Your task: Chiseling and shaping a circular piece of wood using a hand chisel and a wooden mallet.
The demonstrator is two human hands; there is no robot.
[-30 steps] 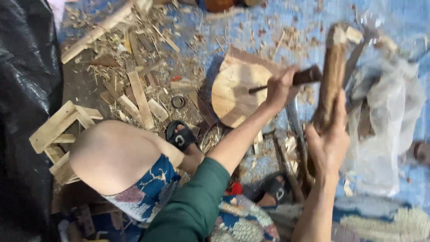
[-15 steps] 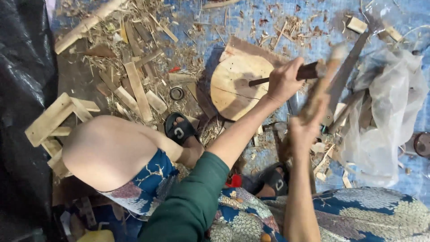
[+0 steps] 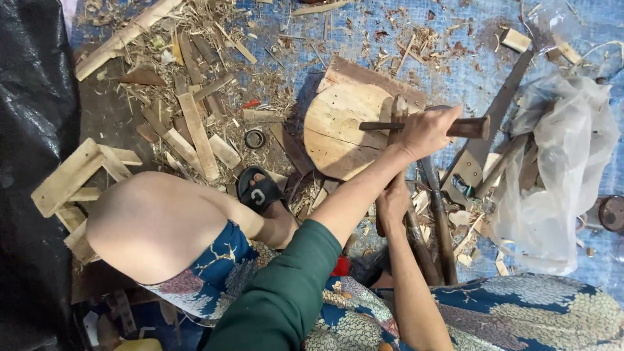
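Observation:
My left hand (image 3: 426, 132), on the green-sleeved arm, grips the wooden handle of a chopping knife (image 3: 469, 127). Its dark blade lies level across the top of a wooden stick (image 3: 396, 116). The stick stands slanted on a round wooden chopping block (image 3: 338, 127). My right hand (image 3: 392, 203) holds this stick lower down, just under my left forearm. The stick's lower end is hidden behind that hand.
Wood scraps and shavings (image 3: 195, 123) cover the blue tarp at the left. A small wooden stool (image 3: 75, 175) lies far left by a black sheet. My bare knee (image 3: 153, 224) and sandalled foot (image 3: 259, 192) sit left of the block. A saw (image 3: 497, 114), a clear plastic bag (image 3: 559, 169) and long tool handles (image 3: 439, 218) lie at the right.
The stick has come from the right, where my right hand held it up, onto the block. My left hand has set the knife blade across its top end.

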